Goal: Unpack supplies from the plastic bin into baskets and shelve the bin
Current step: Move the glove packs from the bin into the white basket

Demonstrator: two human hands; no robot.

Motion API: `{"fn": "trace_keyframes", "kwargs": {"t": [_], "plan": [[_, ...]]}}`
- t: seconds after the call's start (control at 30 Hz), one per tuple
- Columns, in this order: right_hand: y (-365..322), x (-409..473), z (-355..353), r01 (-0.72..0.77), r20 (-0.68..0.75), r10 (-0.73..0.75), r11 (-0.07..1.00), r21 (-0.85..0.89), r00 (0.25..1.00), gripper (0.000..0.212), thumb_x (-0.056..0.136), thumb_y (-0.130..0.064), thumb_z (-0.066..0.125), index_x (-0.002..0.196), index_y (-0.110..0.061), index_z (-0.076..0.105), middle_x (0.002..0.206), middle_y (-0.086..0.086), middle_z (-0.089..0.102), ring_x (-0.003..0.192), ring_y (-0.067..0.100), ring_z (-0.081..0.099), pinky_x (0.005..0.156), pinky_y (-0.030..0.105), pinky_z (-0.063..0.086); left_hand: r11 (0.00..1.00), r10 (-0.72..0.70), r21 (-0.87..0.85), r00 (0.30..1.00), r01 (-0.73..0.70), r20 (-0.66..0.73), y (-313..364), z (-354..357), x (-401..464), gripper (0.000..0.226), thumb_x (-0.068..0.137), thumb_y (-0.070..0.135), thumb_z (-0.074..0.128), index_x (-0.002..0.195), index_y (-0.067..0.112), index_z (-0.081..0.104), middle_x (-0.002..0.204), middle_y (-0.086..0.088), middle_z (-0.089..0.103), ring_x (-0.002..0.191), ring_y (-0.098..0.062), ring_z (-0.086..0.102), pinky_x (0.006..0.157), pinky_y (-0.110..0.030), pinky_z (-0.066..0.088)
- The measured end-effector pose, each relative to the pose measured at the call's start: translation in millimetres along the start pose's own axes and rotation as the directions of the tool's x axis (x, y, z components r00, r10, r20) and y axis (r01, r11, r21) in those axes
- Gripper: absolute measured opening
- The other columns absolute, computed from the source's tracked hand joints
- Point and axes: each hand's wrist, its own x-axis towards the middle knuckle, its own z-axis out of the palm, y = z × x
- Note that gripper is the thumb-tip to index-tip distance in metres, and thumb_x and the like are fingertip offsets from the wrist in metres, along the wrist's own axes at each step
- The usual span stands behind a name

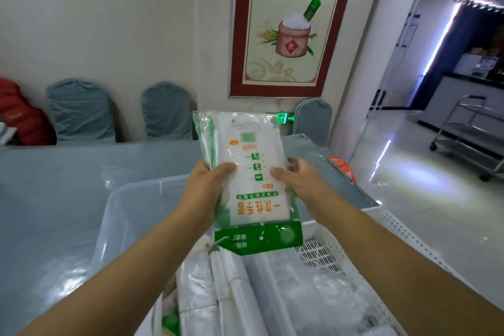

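I hold a clear pack of white disposable gloves (253, 172) with a green header card, upside down, above the clear plastic bin (131, 199). My left hand (207, 183) grips the pack's left edge and my right hand (297, 177) grips its right edge. Inside the bin lie more white packs (218, 289) on the left. A white perforated basket (321, 254) sits on the right, partly inside or against the bin; I cannot tell which.
The bin rests on a long table (54, 185) with a shiny blue-grey cover. Covered chairs (81, 112) line the far wall under a framed poster (289, 22). An orange packet (341, 166) lies at the table's right edge. A metal trolley (469, 131) stands in the room at right.
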Motion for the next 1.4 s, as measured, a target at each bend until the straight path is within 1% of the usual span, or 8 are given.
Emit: {"fn": "trace_keyframes", "kwargs": {"t": [0.13,0.27,0.37,0.5,0.67,0.87,1.2,1.4], "plan": [[23.4,25.6,-40.2,-0.113,0.158,0.074,0.960,0.258,0.985,0.035,0.072,-0.016,0.073,0.102,-0.011,0.057,0.090,0.006,0.075,0.081,0.027,0.072,0.062,0.038,0.059,0.967,-0.077,0.243,0.997,0.074,0.005,-15.6,42.6,15.9,0.032,0.084,0.020,0.063,0.112,0.011,0.049,0.103,-0.011,0.069,0.083,-0.029,0.070,0.069,-0.043,0.058],[45.2,58.2,-97.6,0.196,-0.069,-0.217,0.953,-0.233,0.974,0.021,0.077,-0.024,0.072,0.089,-0.027,0.054,0.087,-0.003,0.070,0.069,0.015,0.070,0.054,0.031,0.057,0.903,0.070,0.429,0.984,0.008,-0.165,-38.9,89.1,44.6,0.057,0.088,0.029,0.060,0.135,0.010,0.034,0.133,-0.011,0.049,0.107,-0.025,0.053,0.095,-0.041,0.043],[71.4,81.1,-153.1,0.414,-0.033,-0.672,0.492,-0.766,0.740,0.027,0.070,-0.028,0.073,0.091,-0.022,0.057,0.074,-0.001,0.065,0.058,0.020,0.061,0.048,0.026,0.045,0.983,-0.034,0.169,0.981,0.068,-0.193,-52.7,133.8,66.1,0.041,0.089,0.040,0.054,0.115,0.010,0.047,0.118,-0.015,0.058,0.097,-0.022,0.057,0.076,-0.039,0.050],[117.8,110.4,-215.8,0.533,0.391,-0.848,-0.157,-0.831,0.359,0.021,0.071,-0.014,0.071,0.091,-0.016,0.065,0.069,0.003,0.064,0.056,0.024,0.056,0.047,0.031,0.043,0.959,-0.272,0.046,0.956,0.278,-0.114,-86.2,182.1,91.0,0.054,0.081,0.061,0.049,0.092,0.009,0.057,0.082,-0.010,0.065,0.082,-0.022,0.064,0.072,-0.041,0.055],[171.8,139.4,-247.5,0.651,0.627,-0.750,-0.371,-0.662,0.210,0.018,0.080,-0.004,0.061,0.093,-0.016,0.065,0.075,0.004,0.065,0.063,0.024,0.055,0.055,0.033,0.042,0.861,-0.494,0.040,0.851,0.508,-0.180,-140.5,211.4,103.7,0.032,0.084,0.036,0.059,0.085,0.005,0.062,0.070,-0.013,0.070,0.062,-0.025,0.068,0.057,-0.038,0.059],[212.1,150.9,-234.3,0.804,0.729,-0.638,-0.285,-0.522,0.247,0.026,0.074,-0.019,0.069,0.100,-0.016,0.065,0.086,0.004,0.067,0.071,0.023,0.059,0.063,0.030,0.047,0.890,-0.218,0.257,0.846,0.377,-0.487,-188.9,207.4,106.1,0.031,0.072,-0.021,0.052,0.100,-0.009,0.058,0.087,-0.024,0.060,0.063,-0.031,0.061,0.059,-0.035,0.053],[232.9,215.4,-237.6,0.625,0.558,-0.282,0.312,-0.716,0.780,0.048,0.089,-0.040,0.053,0.129,-0.014,0.046,0.133,0.007,0.051,0.122,0.026,0.042,0.100,0.040,0.030,0.867,0.047,0.381,0.710,0.321,-0.703,-235.5,174.9,96.1,0.029,0.073,-0.005,0.055,0.089,0.019,0.061,0.073,-0.006,0.062,0.075,-0.031,0.063,0.061,-0.037,0.055],[240.3,228.8,-199.8,0.583,0.643,-0.032,0.459,-0.671,0.765,0.059,0.084,-0.043,0.060,0.135,-0.021,0.041,0.133,0.008,0.053,0.122,0.027,0.046,0.100,0.039,0.034,0.812,0.272,0.548,0.704,0.198,-0.656,-255.5,164.5,94.5,0.021,0.076,0.000,0.056,0.083,0.020,0.059,0.079,-0.008,0.065,0.080,-0.030,0.064,0.070,-0.044,0.055]]}}
